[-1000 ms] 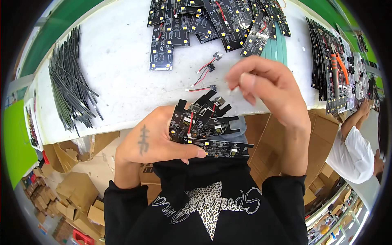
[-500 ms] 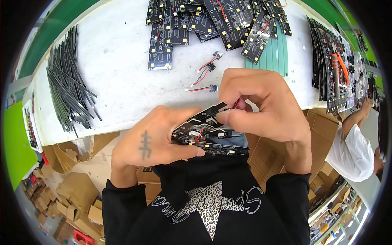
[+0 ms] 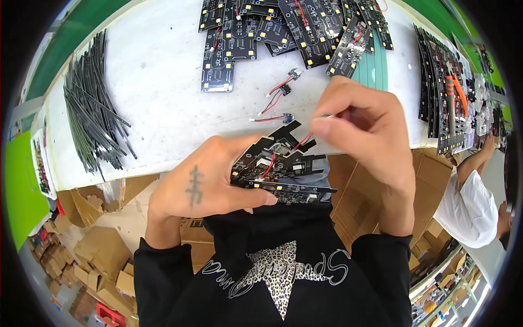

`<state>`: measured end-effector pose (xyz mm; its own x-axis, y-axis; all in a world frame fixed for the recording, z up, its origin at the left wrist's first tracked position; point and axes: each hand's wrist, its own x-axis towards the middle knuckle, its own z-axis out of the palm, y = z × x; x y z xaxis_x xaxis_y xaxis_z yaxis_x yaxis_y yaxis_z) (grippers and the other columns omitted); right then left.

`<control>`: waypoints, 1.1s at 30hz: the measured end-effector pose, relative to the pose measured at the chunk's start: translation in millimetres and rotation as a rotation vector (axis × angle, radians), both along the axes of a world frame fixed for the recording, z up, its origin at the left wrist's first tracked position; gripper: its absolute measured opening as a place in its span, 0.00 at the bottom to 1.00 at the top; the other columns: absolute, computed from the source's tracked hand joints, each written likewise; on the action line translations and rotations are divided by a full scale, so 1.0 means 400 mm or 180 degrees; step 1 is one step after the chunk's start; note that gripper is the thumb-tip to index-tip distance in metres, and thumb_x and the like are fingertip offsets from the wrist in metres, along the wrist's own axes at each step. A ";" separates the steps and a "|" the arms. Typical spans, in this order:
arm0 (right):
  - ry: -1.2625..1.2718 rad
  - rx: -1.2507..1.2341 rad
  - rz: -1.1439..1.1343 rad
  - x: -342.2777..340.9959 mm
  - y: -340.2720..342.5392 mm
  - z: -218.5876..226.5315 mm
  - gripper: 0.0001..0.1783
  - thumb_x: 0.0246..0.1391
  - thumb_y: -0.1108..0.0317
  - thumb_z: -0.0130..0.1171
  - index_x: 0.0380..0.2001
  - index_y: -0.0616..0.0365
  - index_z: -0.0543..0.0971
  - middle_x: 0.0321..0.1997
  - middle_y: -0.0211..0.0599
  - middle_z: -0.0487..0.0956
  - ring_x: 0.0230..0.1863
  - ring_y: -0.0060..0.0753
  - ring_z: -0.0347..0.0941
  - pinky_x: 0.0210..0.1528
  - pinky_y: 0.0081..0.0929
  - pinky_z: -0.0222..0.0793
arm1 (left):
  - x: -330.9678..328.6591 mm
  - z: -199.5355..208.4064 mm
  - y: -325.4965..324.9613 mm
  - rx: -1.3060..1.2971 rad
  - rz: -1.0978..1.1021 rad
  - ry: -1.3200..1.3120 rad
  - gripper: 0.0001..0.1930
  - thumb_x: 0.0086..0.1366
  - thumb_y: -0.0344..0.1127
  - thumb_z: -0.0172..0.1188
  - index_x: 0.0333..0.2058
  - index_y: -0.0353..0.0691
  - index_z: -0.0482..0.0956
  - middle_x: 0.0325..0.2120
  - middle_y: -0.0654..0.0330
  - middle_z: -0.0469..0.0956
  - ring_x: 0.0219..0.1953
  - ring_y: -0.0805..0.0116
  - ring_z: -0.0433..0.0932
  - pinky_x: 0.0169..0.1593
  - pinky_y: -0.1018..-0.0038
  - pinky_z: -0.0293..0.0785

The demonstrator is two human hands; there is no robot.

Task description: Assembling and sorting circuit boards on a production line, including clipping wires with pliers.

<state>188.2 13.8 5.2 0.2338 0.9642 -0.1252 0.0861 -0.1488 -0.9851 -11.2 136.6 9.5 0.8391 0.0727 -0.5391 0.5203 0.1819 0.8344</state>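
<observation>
My left hand [image 3: 204, 177] grips several black circuit boards [image 3: 299, 191] fanned apart, its thumb along the lowest one. These carry white connectors, small yellow-white LEDs and short red wires. Just to their right, my right hand [image 3: 362, 128] is closed in a pinch. A thin red wire [image 3: 302, 143] runs from the upper board up to its fingertips, and a pale end shows between thumb and forefinger. Beyond the boards, on the white table, lie small wired modules [image 3: 285, 89] with red and black leads and white plugs.
A heap of black LED boards [image 3: 239, 41] lies at the table's far side, partly over a green ribbed mat [image 3: 376, 71]. Black cable ties [image 3: 95, 103] are bundled at left. More boards [image 3: 436, 92] and orange-handled pliers [image 3: 457, 90] sit at right, near another person's white sleeve [image 3: 468, 191].
My right hand has drawn up and to the right, away from the boards, so the red wire now stretches between. The upper board in my left hand stands more raised.
</observation>
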 end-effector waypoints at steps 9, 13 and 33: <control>0.2609 0.0327 0.0328 0.067 0.001 -0.045 0.17 0.59 0.61 0.47 0.34 0.67 0.73 0.31 0.38 0.75 0.23 0.16 0.64 0.24 0.16 0.58 | 0.013 0.001 -0.003 -0.0122 0.0053 0.0020 0.30 0.49 0.22 0.64 0.54 0.29 0.67 0.26 0.57 0.78 0.20 0.75 0.75 0.23 0.80 0.73; 0.2526 0.0135 0.0436 0.051 0.002 -0.006 0.20 0.59 0.55 0.49 0.34 0.65 0.75 0.29 0.34 0.75 0.23 0.14 0.64 0.22 0.15 0.59 | 0.015 0.006 -0.003 -0.0084 0.0004 -0.0102 0.30 0.50 0.23 0.63 0.54 0.28 0.67 0.26 0.55 0.78 0.19 0.73 0.76 0.24 0.78 0.73; -0.0941 0.0222 0.1222 -0.014 0.044 0.060 0.05 0.38 0.76 0.66 0.22 0.60 0.79 0.15 0.27 0.65 0.16 0.20 0.56 0.20 0.24 0.48 | 0.026 -0.020 0.009 0.1276 -0.0388 -0.0888 0.23 0.47 0.26 0.63 0.44 0.29 0.71 0.24 0.46 0.76 0.25 0.49 0.77 0.30 0.66 0.71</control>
